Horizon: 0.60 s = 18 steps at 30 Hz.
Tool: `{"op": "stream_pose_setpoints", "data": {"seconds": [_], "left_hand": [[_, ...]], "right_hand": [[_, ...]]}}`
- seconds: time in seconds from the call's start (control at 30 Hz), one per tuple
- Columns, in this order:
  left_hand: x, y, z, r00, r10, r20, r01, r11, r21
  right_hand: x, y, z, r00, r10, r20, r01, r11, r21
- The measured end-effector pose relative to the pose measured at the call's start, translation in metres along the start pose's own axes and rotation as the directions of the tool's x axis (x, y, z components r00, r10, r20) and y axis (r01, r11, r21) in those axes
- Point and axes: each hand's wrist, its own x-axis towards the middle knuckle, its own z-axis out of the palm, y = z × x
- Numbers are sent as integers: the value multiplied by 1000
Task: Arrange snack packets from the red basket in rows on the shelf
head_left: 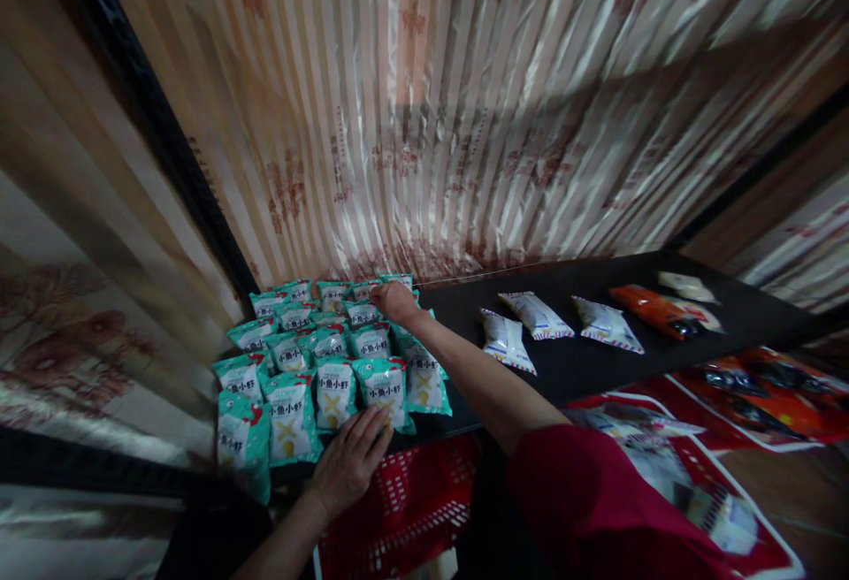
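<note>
Rows of teal and white snack bags [290,418] stand close together on the left part of a black shelf [563,372]. My left hand [355,456] lies with its fingers against the lower edge of a front-row bag [383,388], palm down. Reaching over the rows, my right hand [396,301] is at the back right of the group, beside a rear bag [367,291]. Its fingers are curled, and what they hold, if anything, is too small to make out.
White and blue bags [508,339] and orange packages [653,310] lie farther right on the shelf. Below are a red basket [411,496] and red containers with more bags [730,509]. Patterned curtain [411,120] hangs behind; a dark post [165,138] rises at left.
</note>
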Motion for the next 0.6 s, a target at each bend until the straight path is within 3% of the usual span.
{"op": "stream_pose_setpoints", "data": {"seconds": [0.6], "left_hand": [[-1,2,3,1000,-18,12,18,1000,18]], "right_hand": [[21,28,6,1000,0,-11,0,999,44]]}}
